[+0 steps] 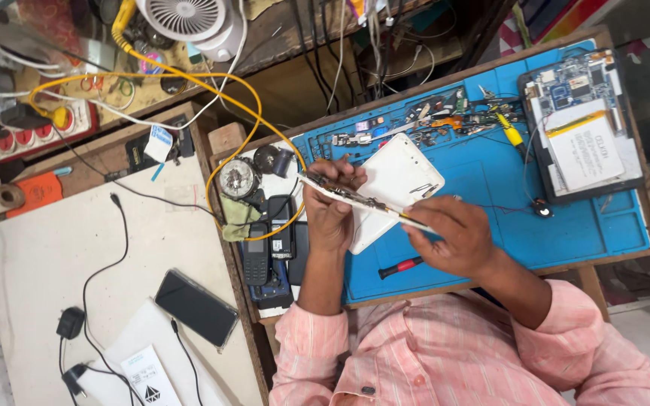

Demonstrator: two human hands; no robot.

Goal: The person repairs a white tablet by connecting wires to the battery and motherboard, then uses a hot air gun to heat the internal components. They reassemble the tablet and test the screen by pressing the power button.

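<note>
My left hand (329, 207) grips one end of a thin opened device frame (355, 198), held edge-on above the blue work mat (490, 195). My right hand (453, 237) holds the other end together with a slim yellow-handled tool (409, 218) pressed against the frame's edge. A white back cover (394, 184) lies on the mat right under both hands. A red-handled screwdriver (400, 266) rests on the mat near my right wrist.
An opened tablet with battery and circuit board (581, 128) lies at the mat's right. Small parts and tweezers (430, 120) litter the mat's far edge. Old phones (268, 252) stack left of the mat. A black smartphone (195, 307), chargers, yellow cable (227, 143) and fan (189, 19) sit left.
</note>
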